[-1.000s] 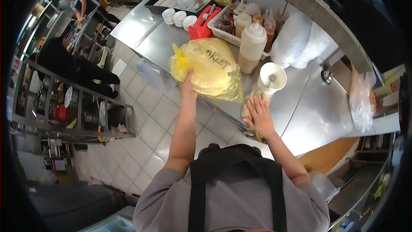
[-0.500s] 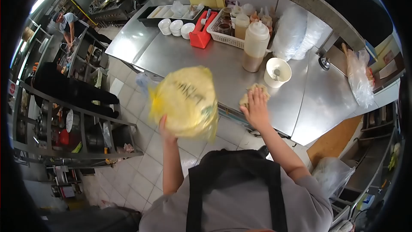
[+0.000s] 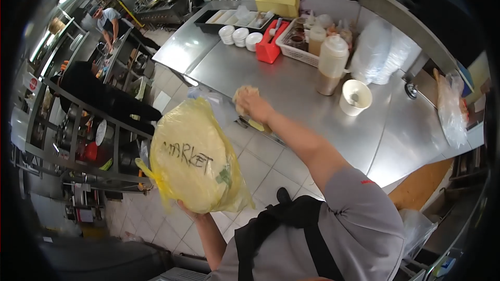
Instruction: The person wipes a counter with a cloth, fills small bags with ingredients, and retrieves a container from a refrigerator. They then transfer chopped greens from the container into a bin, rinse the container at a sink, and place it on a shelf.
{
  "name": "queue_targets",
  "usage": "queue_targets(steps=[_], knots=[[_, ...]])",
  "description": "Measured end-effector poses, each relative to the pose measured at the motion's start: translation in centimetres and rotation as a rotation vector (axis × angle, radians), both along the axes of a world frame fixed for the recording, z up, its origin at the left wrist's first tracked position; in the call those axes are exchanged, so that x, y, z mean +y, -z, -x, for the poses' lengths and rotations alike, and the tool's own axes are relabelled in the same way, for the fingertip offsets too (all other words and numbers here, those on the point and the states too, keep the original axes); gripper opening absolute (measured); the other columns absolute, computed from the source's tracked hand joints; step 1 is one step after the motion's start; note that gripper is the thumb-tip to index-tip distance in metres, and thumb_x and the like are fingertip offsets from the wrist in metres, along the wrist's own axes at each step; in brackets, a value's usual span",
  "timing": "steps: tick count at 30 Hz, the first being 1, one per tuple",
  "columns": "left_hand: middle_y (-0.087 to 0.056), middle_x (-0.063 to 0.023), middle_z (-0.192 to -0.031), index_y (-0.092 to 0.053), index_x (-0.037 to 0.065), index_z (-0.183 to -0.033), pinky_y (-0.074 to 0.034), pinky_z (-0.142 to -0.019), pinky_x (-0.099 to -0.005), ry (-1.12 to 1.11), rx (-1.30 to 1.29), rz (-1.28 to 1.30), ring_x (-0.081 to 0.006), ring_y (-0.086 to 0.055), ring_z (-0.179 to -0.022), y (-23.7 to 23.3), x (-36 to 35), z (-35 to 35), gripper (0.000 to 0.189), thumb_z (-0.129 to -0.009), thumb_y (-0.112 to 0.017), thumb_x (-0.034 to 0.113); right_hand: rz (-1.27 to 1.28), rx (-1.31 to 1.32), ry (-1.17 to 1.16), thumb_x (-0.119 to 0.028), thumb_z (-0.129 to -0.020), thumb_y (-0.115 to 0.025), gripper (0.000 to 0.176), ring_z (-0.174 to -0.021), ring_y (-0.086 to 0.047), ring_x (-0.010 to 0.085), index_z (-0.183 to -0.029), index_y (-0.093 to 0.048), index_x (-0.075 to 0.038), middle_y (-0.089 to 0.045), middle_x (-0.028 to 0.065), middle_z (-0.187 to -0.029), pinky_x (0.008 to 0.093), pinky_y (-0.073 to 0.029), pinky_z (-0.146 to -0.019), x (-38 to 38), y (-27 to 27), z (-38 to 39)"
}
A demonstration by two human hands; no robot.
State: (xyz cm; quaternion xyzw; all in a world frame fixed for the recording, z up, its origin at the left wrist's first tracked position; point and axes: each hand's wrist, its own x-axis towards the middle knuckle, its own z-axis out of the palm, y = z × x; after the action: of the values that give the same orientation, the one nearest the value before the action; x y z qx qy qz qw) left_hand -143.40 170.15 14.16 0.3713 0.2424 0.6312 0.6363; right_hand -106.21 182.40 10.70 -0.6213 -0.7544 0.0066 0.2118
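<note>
My left hand [image 3: 195, 211] is closed on the lower edge of a knotted yellow plastic bag [image 3: 179, 171]. Inside is something pale, round and flat, with "MARKET" written across it in black. The bag is held above the floor, left of the steel counter [image 3: 291, 106], and hides most of my left fingers. Bunched under my right hand [image 3: 256, 106] is a beige cloth [image 3: 240, 98], at the counter's front edge. A squeeze bottle of brownish liquid [image 3: 332, 65] and a white tub with a spoon in it [image 3: 355, 103] stand farther right on the counter.
Along the counter's back are a white basket of bottles [image 3: 298, 52], a red holder [image 3: 268, 47], stacked white dishes [image 3: 240, 36] and a black tray of containers [image 3: 229, 20]. Metal shelving [image 3: 86, 117] rises at left, with two people beyond it. Clear plastic bags [image 3: 383, 52] sit at right.
My right hand and the cloth have moved left along the counter to its front edge. The yellow bag has come lower and closer to my body, its writing now readable. My view has shifted.
</note>
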Motion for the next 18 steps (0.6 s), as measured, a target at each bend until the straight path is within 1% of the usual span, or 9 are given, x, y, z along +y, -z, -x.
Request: queue_targets(steps=[3, 5, 6, 8, 10, 12, 13, 16, 18], knots=[[-0.043, -0.0129, -0.133, -0.036, 0.004, -0.132, -0.042, -0.094, -0.0443, 0.081, -0.231, 0.084, -0.0302, -0.046, -0.117, -2.2, -1.1, -2.7, 0.063, -0.088, -0.044, 0.047, -0.026, 0.143, -0.068, -0.004, -0.081, -0.048, 0.048, -0.120, -0.043, 0.0299, -0.128, -0.047, -0.016, -0.041, 0.0166, -0.133, 0.0342, -0.033, -0.103, -9.8, 0.5, -1.1], [-0.042, -0.0130, -0.133, -0.036, 0.004, -0.133, -0.042, -0.094, -0.0441, 0.187, -0.239, 0.055, -0.0300, -0.045, -0.117, -3.5, -1.6, -5.6, 0.063, -0.088, -0.043, 0.048, 0.249, 0.710, -0.059, -0.010, -0.082, -0.048, 0.043, -0.113, -0.050, 0.0302, -0.125, -0.049, -0.010, -0.047, 0.0176, -0.128, 0.0367, -0.040, -0.098, -17.1, 1.3, -3.9], [-0.042, -0.0130, -0.133, -0.036, 0.003, -0.133, -0.041, -0.094, -0.0440, 0.251, -0.238, 0.046, -0.0298, -0.045, -0.117, -3.9, -2.0, -7.3, 0.063, -0.088, -0.043, 0.048, 0.232, 0.701, 0.004, -0.010, -0.082, -0.048, 0.043, -0.113, -0.050, 0.0302, -0.125, -0.049, -0.010, -0.047, 0.0176, -0.128, 0.0367, -0.040, -0.098, -20.7, 0.9, -5.0], [-0.042, -0.0130, -0.134, -0.036, 0.003, -0.133, -0.041, -0.095, -0.0438, 0.410, -0.231, 0.047, -0.0296, -0.045, -0.117, -4.2, -3.7, -11.5, 0.064, -0.088, -0.042, 0.048, 0.145, 2.158, -0.258, -0.020, -0.088, -0.046, 0.036, -0.102, -0.057, 0.0284, -0.119, -0.051, -0.003, -0.059, 0.0141, -0.111, 0.0378, -0.043, -0.093, -30.2, -3.2, -7.1], [-0.042, -0.0130, -0.134, -0.035, 0.003, -0.133, -0.041, -0.095, -0.0436, 0.616, -0.227, 0.063, -0.0293, -0.045, -0.118, -3.9, -6.9, -16.7, 0.064, -0.088, -0.042, 0.049, -0.037, 2.170, -0.435, -0.029, -0.090, -0.047, 0.045, -0.104, -0.056, 0.0247, -0.123, -0.046, 0.001, -0.058, 0.0150, -0.111, 0.0360, -0.043, -0.092, -38.7, -12.2, -6.8], [-0.041, -0.0131, -0.134, -0.035, 0.002, -0.133, -0.041, -0.095, -0.0434, 0.857, -0.225, 0.085, -0.0291, -0.045, -0.118, -3.0, -11.4, -22.1, 0.064, -0.089, -0.041, 0.049, -0.183, 2.224, 0.136, -0.030, -0.081, -0.063, 0.062, -0.110, -0.053, 0.0269, -0.126, -0.041, 0.006, -0.055, 0.0195, -0.117, 0.0364, -0.042, -0.096, -47.1, -12.5, -6.7], [-0.041, -0.0131, -0.134, -0.035, 0.002, -0.133, -0.041, -0.095, -0.0433, 0.984, -0.211, 0.111, -0.0289, -0.044, -0.118, -2.6, -14.6, -24.9, 0.065, -0.089, -0.041, 0.049, -0.331, 2.188, 0.229, -0.030, -0.081, -0.063, 0.062, -0.110, -0.053, 0.0269, -0.126, -0.041, 0.006, -0.055, 0.0195, -0.117, 0.0364, -0.042, -0.096, -51.4, -13.3, -8.2], [-0.041, -0.0131, -0.135, -0.035, 0.002, -0.133, -0.040, -0.096, -0.0430, 1.371, -0.237, 0.128, -0.0286, -0.044, -0.118, -2.7, -23.0, -34.0, 0.065, -0.089, -0.040, 0.050, -0.115, 2.148, 0.127, -0.011, -0.069, -0.074, 0.071, -0.112, -0.052, 0.0245, -0.129, -0.040, 0.003, -0.053, 0.0183, -0.122, 0.0359, -0.042, -0.096, -62.2, -13.7, -9.5], [-0.041, -0.0132, -0.135, -0.034, 0.001, -0.133, -0.040, -0.096, -0.0428, 1.595, -0.290, 0.106, -0.0283, -0.044, -0.119, -4.6, -28.6, -40.6, 0.066, -0.089, -0.039, 0.050, -0.323, 2.033, 0.238, -0.008, -0.068, -0.073, 0.068, -0.108, -0.055, 0.0246, -0.127, -0.042, 0.004, -0.055, 0.0182, -0.119, 0.0356, -0.044, -0.094, -69.4, -13.2, -9.7]])
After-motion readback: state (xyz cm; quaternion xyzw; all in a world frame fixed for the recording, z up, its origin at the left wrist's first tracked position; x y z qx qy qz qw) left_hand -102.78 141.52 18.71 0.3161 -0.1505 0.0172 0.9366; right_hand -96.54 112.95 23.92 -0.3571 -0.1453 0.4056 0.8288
